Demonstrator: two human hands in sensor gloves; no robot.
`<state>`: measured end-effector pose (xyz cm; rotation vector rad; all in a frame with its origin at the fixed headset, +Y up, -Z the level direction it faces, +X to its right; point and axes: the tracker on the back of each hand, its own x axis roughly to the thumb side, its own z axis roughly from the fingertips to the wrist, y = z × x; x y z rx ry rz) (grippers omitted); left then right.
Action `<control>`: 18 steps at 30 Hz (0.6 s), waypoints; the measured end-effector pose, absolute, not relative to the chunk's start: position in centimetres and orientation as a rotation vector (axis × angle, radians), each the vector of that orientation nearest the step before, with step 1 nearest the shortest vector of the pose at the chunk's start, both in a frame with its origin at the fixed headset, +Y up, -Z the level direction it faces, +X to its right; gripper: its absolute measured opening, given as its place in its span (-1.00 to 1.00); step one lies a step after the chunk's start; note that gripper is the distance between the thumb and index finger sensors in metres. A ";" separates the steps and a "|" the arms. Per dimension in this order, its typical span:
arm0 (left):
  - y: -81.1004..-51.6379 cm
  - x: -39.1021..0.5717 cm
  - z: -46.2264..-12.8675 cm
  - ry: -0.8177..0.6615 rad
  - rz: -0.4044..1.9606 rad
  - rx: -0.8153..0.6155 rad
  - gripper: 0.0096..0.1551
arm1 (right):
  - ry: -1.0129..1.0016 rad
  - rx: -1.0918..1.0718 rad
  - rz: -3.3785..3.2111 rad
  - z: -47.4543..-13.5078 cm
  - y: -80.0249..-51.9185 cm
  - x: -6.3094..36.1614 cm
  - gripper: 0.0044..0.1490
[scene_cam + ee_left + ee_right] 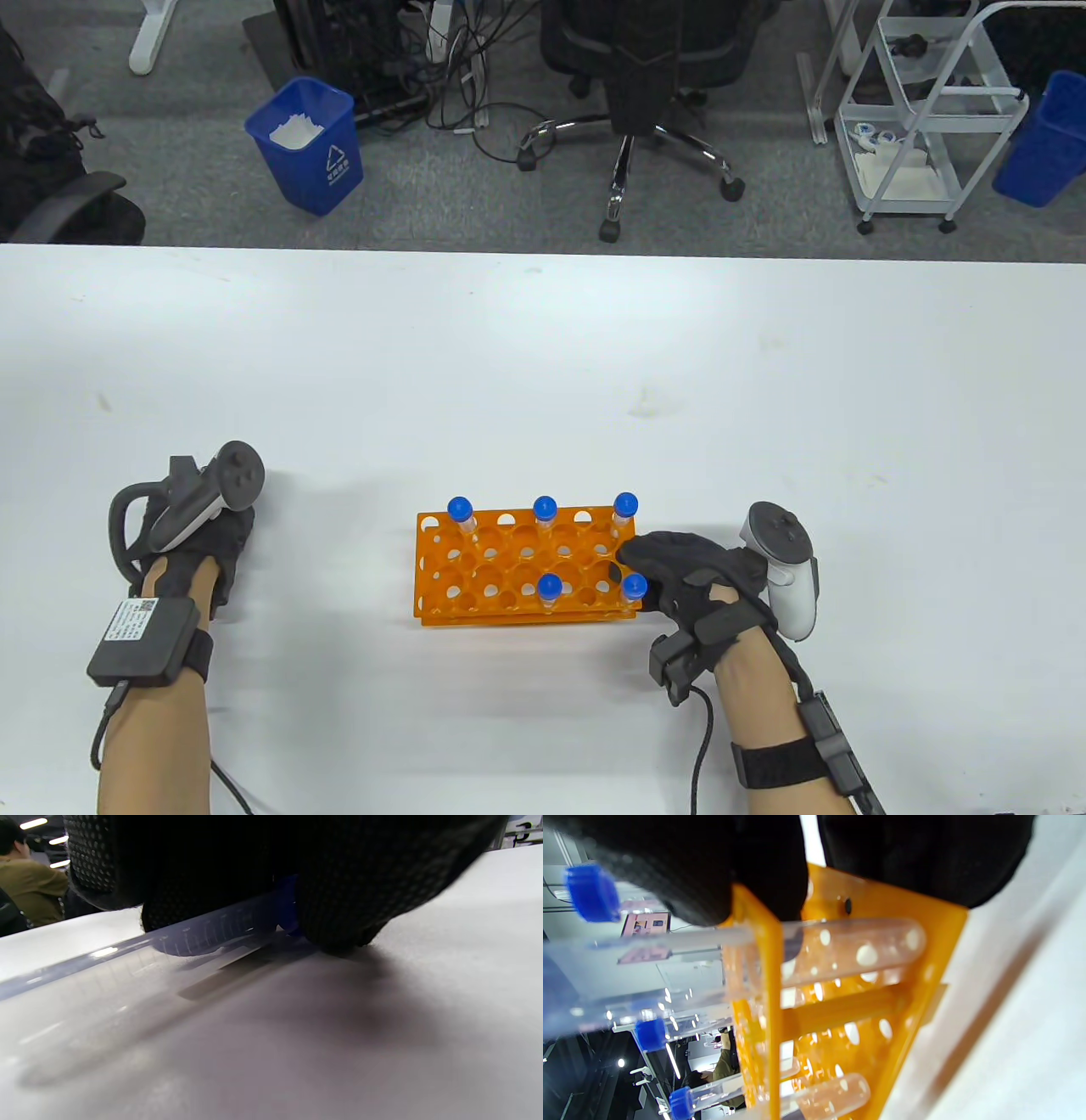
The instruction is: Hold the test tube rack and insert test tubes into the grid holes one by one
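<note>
An orange test tube rack (509, 569) stands on the white table (543, 356), near its front edge. Several blue-capped clear tubes (544, 509) stand upright in its holes. My right hand (670, 569) grips the rack's right end; in the right wrist view its fingers (704, 878) press on the rack's (848, 1014) top plate beside a seated tube (852, 946). My left hand (212, 543) rests on the table left of the rack. In the left wrist view its fingers (365, 895) pinch a clear tube (199, 935) lying on the table, at its blue cap.
The table's far edge runs across the table view, with a blue bin (310, 144), an office chair (632, 76) and a white cart (925, 110) on the floor beyond. A faint stain (649, 403) marks the table behind the rack.
</note>
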<state>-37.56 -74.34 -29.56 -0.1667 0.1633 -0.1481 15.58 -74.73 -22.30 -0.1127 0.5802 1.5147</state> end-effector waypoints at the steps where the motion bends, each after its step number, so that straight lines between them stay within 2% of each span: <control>1: -74.0 -37.5 -29.5 0.163 -0.130 -0.152 -0.30 | 0.581 -0.115 1.514 -22.3 -74.8 15.6 -0.54; 5: -71.8 -36.9 -28.6 0.138 0.000 -0.050 -0.35 | 0.585 -0.120 1.516 -22.3 -74.8 15.6 -0.54; 12: -64.9 -35.0 -25.2 0.042 0.391 0.297 -0.35 | 0.583 -0.116 1.516 -22.3 -74.8 15.6 -0.54; 18: -59.7 -30.8 -19.8 -0.221 0.663 0.515 -0.37 | 0.585 -0.125 1.517 -22.3 -74.8 15.6 -0.54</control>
